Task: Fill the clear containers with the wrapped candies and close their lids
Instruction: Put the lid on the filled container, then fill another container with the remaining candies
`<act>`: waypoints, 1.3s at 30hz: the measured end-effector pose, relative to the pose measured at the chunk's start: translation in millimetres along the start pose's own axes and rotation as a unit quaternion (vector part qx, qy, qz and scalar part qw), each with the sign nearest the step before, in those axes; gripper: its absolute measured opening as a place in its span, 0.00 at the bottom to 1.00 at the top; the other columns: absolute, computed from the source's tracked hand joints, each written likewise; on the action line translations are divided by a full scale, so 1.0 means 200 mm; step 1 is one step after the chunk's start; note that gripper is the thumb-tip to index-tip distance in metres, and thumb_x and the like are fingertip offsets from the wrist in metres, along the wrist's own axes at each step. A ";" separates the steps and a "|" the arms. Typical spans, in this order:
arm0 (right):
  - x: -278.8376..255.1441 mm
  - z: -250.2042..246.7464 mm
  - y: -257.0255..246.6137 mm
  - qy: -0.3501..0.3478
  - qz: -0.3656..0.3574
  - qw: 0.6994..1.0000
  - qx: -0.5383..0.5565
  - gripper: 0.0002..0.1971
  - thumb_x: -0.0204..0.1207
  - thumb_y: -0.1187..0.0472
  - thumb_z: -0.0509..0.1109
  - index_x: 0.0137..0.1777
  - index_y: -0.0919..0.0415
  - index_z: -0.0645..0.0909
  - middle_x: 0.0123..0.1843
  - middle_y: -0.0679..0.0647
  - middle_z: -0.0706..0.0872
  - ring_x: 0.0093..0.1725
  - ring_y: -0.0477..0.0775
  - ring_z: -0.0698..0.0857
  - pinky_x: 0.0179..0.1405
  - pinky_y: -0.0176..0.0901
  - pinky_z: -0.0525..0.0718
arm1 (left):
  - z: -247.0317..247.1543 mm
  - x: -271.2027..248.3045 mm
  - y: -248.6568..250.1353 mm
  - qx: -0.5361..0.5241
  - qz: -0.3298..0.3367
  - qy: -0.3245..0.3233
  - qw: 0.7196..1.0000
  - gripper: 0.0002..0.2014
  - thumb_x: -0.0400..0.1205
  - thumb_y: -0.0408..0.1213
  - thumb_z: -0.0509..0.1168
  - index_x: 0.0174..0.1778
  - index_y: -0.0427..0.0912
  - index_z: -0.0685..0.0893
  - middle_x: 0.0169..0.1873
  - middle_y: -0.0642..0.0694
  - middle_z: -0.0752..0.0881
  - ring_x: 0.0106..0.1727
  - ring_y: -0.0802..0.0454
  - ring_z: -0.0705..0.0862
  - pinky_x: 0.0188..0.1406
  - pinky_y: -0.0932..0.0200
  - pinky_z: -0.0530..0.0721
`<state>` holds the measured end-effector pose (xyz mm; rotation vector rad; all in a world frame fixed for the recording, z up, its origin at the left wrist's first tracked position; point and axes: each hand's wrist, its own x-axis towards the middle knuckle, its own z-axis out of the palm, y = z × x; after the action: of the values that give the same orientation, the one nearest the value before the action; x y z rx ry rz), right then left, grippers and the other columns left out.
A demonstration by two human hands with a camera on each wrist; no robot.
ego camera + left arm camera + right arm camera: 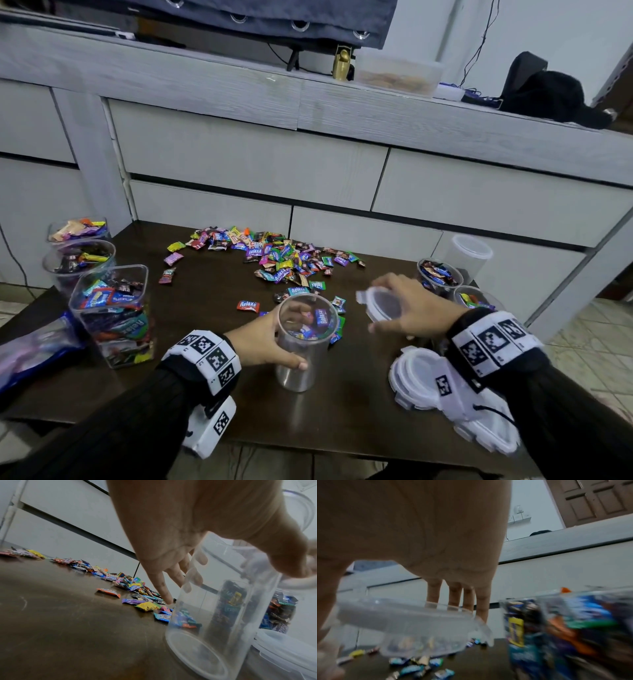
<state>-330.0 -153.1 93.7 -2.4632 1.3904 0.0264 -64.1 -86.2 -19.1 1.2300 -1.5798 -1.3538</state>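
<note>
— Two hands, both busy. The left hand (263,342) wraps its fingers and thumb round a clear round container (301,346) standing at the table's (205,308) six o'clock; the jar looks empty, since the candies seen through its wall lie on the table behind it.

— And the right?

— The right hand (411,308) holds a clear lid (380,303) by its rim, fingers on the far edge, thumb on the near one. The lid is tilted and off the table, just beside the jar's mouth, toward three o'clock.

— Where are the sweets?

— A loose pile of wrapped candies (274,253) spreads from the table's centre to twelve o'clock. At nine o'clock stand three filled containers (113,311), lids off. At three o'clock are two more filled jars (438,274), with an empty one (469,255) behind them.

— Spare lids?

— A stack of white-rimmed lids (416,377) lies at five o'clock, partly under the right wrist.
</note>
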 end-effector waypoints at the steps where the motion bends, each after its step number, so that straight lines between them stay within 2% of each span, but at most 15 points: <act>1: -0.03 0.03 0.05 -0.019 0.012 1.000 -0.009 0.42 0.63 0.39 0.78 0.74 0.52 0.64 0.68 0.53 0.70 0.65 0.52 0.70 0.69 0.50 0.73 | 0.00 0.00 0.00 0.003 -0.002 0.000 1.000 0.43 0.64 0.23 0.82 0.70 0.53 0.70 0.69 0.48 0.80 0.71 0.57 0.79 0.74 0.52 0.77; 8: -0.18 0.32 0.27 -0.089 0.066 0.980 -0.167 0.45 0.59 0.40 0.79 0.72 0.53 0.62 0.66 0.53 0.66 0.66 0.57 0.72 0.63 0.50 0.78 | 0.02 -0.02 0.03 0.013 -0.002 -0.011 1.000 0.42 0.64 0.21 0.82 0.69 0.51 0.71 0.68 0.49 0.80 0.69 0.61 0.80 0.70 0.61 0.79; 12: -0.18 0.36 0.34 -0.103 0.074 0.977 -0.173 0.49 0.60 0.43 0.81 0.78 0.53 0.59 0.70 0.53 0.66 0.69 0.55 0.71 0.66 0.50 0.77 | 0.02 -0.04 0.01 0.004 -0.001 -0.020 1.000 0.45 0.63 0.20 0.82 0.73 0.45 0.69 0.69 0.46 0.81 0.72 0.57 0.79 0.76 0.54 0.74; 15: -0.18 0.36 0.34 -0.095 0.078 0.980 -0.158 0.54 0.62 0.39 0.78 0.82 0.54 0.51 0.81 0.55 0.59 0.79 0.58 0.62 0.79 0.51 0.63 | 0.00 -0.06 -0.01 0.015 0.011 -0.050 0.999 0.55 0.54 0.46 0.88 0.76 0.47 0.67 0.71 0.52 0.80 0.73 0.61 0.76 0.78 0.57 0.71; 17: -0.16 0.36 0.30 -0.059 0.066 0.986 -0.141 0.54 0.66 0.36 0.74 0.84 0.55 0.47 0.84 0.55 0.52 0.84 0.56 0.52 0.82 0.52 0.52 | -0.02 -0.07 -0.01 -0.018 0.034 -0.064 0.997 0.65 0.47 0.62 0.85 0.79 0.46 0.63 0.73 0.52 0.77 0.76 0.61 0.74 0.76 0.61 0.70; 19: -0.11 0.37 0.23 -0.011 0.045 0.995 -0.090 0.50 0.71 0.35 0.69 0.84 0.56 0.47 0.85 0.55 0.49 0.84 0.55 0.50 0.82 0.49 0.51 | -0.04 -0.07 -0.02 -0.051 0.048 -0.015 0.997 0.68 0.44 0.73 0.78 0.79 0.46 0.63 0.74 0.52 0.77 0.75 0.59 0.75 0.75 0.58 0.71; 21: -0.03 0.41 0.16 0.014 0.030 0.999 -0.029 0.48 0.73 0.38 0.69 0.84 0.58 0.48 0.85 0.57 0.49 0.84 0.54 0.51 0.81 0.44 0.52 | -0.08 -0.07 -0.03 -0.067 0.046 0.085 0.993 0.60 0.48 0.83 0.67 0.73 0.50 0.71 0.67 0.55 0.82 0.69 0.60 0.81 0.67 0.61 0.77; 23: 0.07 0.45 0.08 0.007 0.037 0.999 0.036 0.48 0.73 0.41 0.71 0.83 0.62 0.48 0.85 0.60 0.51 0.84 0.54 0.52 0.81 0.42 0.53 | -0.11 -0.06 -0.06 -0.016 0.040 0.187 0.981 0.41 0.64 0.79 0.62 0.65 0.55 0.77 0.62 0.59 0.85 0.68 0.59 0.82 0.62 0.67 0.77; 25: 0.18 0.49 0.01 -0.016 0.061 0.994 0.086 0.51 0.73 0.42 0.72 0.83 0.66 0.46 0.85 0.61 0.50 0.84 0.54 0.51 0.81 0.42 0.53 | -0.13 -0.03 -0.09 0.182 -0.034 0.243 0.952 0.24 0.81 0.61 0.62 0.69 0.54 0.77 0.70 0.54 0.81 0.75 0.54 0.75 0.69 0.60 0.73; 27: 0.29 0.56 -0.06 -0.046 0.086 0.991 0.097 0.51 0.73 0.43 0.73 0.83 0.68 0.45 0.84 0.64 0.49 0.84 0.57 0.52 0.82 0.46 0.55 | -0.13 0.02 -0.13 0.391 -0.139 0.169 0.894 0.27 0.87 0.56 0.56 0.81 0.49 0.66 0.82 0.47 0.65 0.84 0.52 0.60 0.80 0.51 0.62; 30: 0.42 0.66 -0.13 -0.067 0.107 0.991 0.035 0.44 0.77 0.43 0.68 0.83 0.65 0.49 0.83 0.64 0.52 0.82 0.58 0.56 0.79 0.52 0.60 | -0.12 0.09 -0.16 0.506 -0.235 0.049 0.829 0.32 0.88 0.58 0.47 0.86 0.46 0.52 0.87 0.48 0.47 0.87 0.51 0.45 0.84 0.40 0.47; 33: 0.52 0.71 -0.15 -0.091 0.102 0.991 0.002 0.40 0.83 0.46 0.60 0.84 0.65 0.43 0.85 0.60 0.44 0.85 0.55 0.47 0.82 0.55 0.52 | -0.11 0.14 -0.19 0.528 -0.229 0.005 0.818 0.33 0.89 0.56 0.48 0.87 0.45 0.49 0.87 0.48 0.43 0.87 0.51 0.42 0.84 0.38 0.44; 35: 0.58 0.70 -0.14 -0.120 0.070 0.990 -0.008 0.39 0.85 0.47 0.57 0.84 0.64 0.39 0.86 0.57 0.39 0.85 0.54 0.42 0.82 0.56 0.44 | -0.10 0.18 -0.19 0.529 -0.194 -0.015 0.826 0.32 0.89 0.56 0.49 0.87 0.47 0.50 0.87 0.52 0.45 0.86 0.53 0.40 0.84 0.37 0.42; 37: 0.64 0.66 -0.13 -0.134 0.032 0.991 0.001 0.40 0.83 0.49 0.60 0.84 0.64 0.40 0.86 0.57 0.41 0.85 0.54 0.43 0.83 0.54 0.45 | -0.12 0.23 -0.18 0.511 -0.148 -0.005 0.847 0.30 0.88 0.56 0.53 0.85 0.51 0.58 0.86 0.54 0.55 0.86 0.55 0.43 0.83 0.37 0.41; 39: 0.71 0.62 -0.10 -0.101 0.007 0.995 0.025 0.44 0.78 0.49 0.69 0.83 0.65 0.46 0.85 0.60 0.49 0.84 0.57 0.51 0.82 0.51 0.53 | -0.19 0.28 -0.17 0.482 -0.098 0.080 0.867 0.25 0.86 0.57 0.57 0.78 0.53 0.69 0.80 0.53 0.68 0.85 0.55 0.55 0.84 0.41 0.48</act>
<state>-221.3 -227.1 -42.7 -2.3349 1.3063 0.2346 -38.7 -151.0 -48.5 2.0534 -2.1217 -0.4692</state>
